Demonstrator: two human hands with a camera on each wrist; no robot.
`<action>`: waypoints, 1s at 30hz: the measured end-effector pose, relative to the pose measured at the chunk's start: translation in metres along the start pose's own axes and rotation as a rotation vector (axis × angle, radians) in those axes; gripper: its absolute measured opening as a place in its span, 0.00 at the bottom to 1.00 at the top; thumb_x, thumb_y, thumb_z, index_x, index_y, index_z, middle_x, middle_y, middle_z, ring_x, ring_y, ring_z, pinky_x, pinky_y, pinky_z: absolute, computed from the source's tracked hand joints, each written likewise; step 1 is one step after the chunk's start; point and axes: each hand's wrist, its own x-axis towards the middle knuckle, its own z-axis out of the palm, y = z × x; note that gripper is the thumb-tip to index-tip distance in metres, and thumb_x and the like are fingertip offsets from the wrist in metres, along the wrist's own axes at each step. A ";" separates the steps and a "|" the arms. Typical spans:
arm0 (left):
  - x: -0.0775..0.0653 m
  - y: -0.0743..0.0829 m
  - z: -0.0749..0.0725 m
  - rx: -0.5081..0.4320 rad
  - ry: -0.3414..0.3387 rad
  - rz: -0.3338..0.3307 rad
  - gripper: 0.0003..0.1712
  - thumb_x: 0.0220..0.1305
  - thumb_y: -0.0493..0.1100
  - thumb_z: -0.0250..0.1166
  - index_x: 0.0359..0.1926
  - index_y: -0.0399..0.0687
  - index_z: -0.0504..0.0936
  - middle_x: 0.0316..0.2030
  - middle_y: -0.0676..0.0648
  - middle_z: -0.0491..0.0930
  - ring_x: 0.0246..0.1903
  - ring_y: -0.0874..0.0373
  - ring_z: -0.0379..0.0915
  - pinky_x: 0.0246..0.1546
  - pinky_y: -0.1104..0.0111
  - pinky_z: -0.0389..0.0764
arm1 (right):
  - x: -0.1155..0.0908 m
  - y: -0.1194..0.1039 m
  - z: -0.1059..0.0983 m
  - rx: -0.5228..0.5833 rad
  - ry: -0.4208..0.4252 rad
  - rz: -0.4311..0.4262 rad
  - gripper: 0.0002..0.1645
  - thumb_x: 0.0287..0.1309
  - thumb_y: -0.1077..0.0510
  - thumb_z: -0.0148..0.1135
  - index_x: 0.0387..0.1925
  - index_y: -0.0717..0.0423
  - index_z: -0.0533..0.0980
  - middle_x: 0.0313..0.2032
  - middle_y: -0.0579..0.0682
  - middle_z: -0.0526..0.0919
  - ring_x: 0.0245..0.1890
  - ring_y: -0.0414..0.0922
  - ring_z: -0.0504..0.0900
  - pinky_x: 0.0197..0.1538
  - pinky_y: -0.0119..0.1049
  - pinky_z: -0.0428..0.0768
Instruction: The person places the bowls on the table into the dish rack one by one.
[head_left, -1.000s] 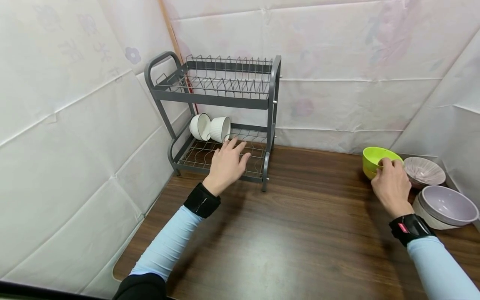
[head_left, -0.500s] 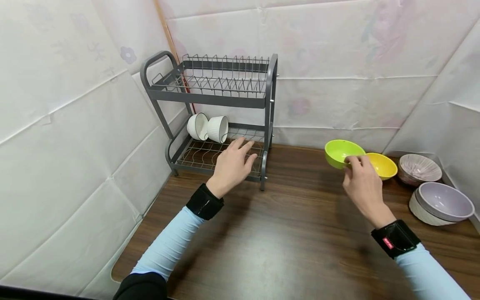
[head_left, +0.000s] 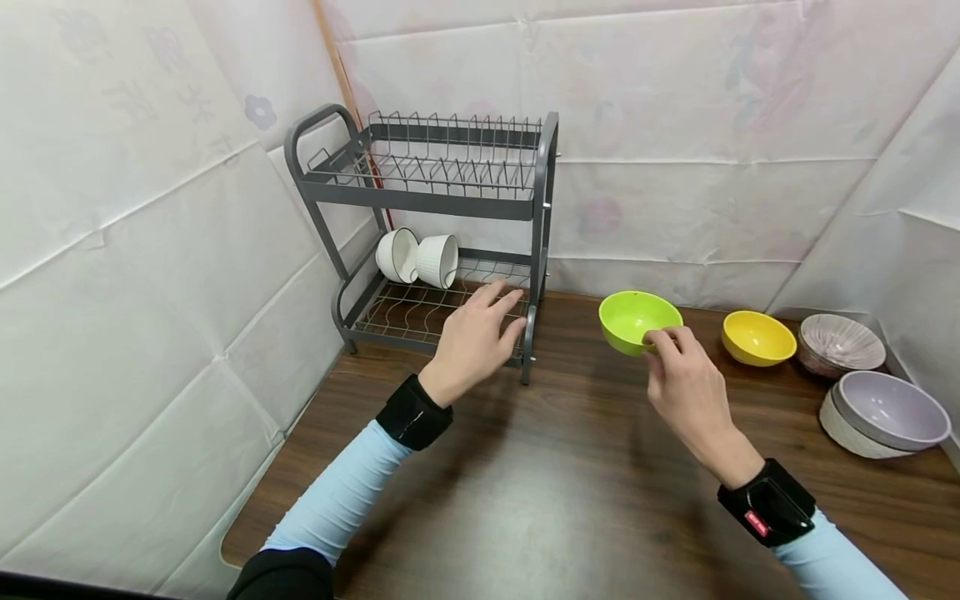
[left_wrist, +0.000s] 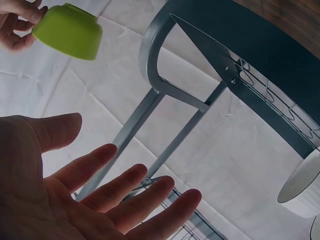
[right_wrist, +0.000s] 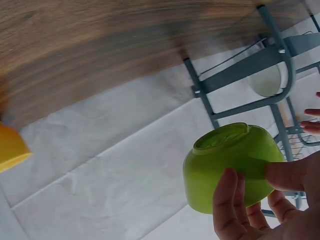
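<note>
My right hand (head_left: 692, 398) pinches the near right rim of a lime green bowl (head_left: 628, 323), lifted over the wooden table. In the right wrist view the thumb and fingers grip the green bowl (right_wrist: 225, 170), its foot ring showing. My left hand (head_left: 474, 340) hovers before the lower tier of a grey two-tier dish rack (head_left: 420, 198), fingers spread and holding nothing. Two white bowls stand on edge at the left of that tier, the right-hand white bowl (head_left: 438, 261) beside the left-hand white bowl (head_left: 397, 255). Left-hand fingers (left_wrist: 145, 200) look relaxed in the left wrist view.
A yellow bowl (head_left: 758, 338) sits on the table (head_left: 570, 467) at right. Beyond it are a pinkish ribbed bowl (head_left: 842, 342) and a lilac bowl (head_left: 892, 408) stacked on a white one. White sheeting (head_left: 675, 208) hangs behind and to the sides.
The green bowl has come off the yellow bowl and moved left in my right hand, uncovering the yellow one. My left hand has shifted slightly to the right.
</note>
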 end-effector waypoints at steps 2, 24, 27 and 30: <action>-0.001 0.002 0.001 -0.011 0.005 0.006 0.26 0.77 0.52 0.64 0.70 0.49 0.80 0.71 0.42 0.73 0.68 0.45 0.71 0.53 0.49 0.83 | 0.001 -0.005 -0.001 0.007 0.002 -0.014 0.17 0.57 0.76 0.71 0.46 0.63 0.79 0.44 0.62 0.78 0.36 0.60 0.81 0.27 0.57 0.81; -0.007 0.025 0.016 -0.234 0.107 0.418 0.23 0.70 0.48 0.74 0.62 0.47 0.87 0.63 0.44 0.80 0.59 0.54 0.81 0.56 0.66 0.82 | 0.001 -0.045 0.000 0.076 0.000 -0.135 0.19 0.55 0.76 0.73 0.47 0.63 0.80 0.44 0.61 0.78 0.38 0.58 0.81 0.33 0.53 0.85; -0.007 0.026 0.018 -0.249 0.113 0.451 0.21 0.68 0.46 0.76 0.60 0.46 0.88 0.63 0.43 0.80 0.62 0.52 0.79 0.62 0.66 0.78 | 0.000 -0.047 0.001 0.072 -0.005 -0.139 0.19 0.55 0.76 0.73 0.47 0.63 0.80 0.45 0.61 0.78 0.38 0.58 0.81 0.34 0.53 0.85; -0.007 0.026 0.020 -0.249 0.119 0.463 0.20 0.66 0.44 0.77 0.57 0.46 0.89 0.61 0.43 0.81 0.61 0.52 0.79 0.61 0.67 0.79 | -0.001 -0.048 0.002 0.081 -0.004 -0.141 0.20 0.54 0.76 0.74 0.47 0.62 0.80 0.45 0.61 0.78 0.38 0.58 0.81 0.34 0.53 0.85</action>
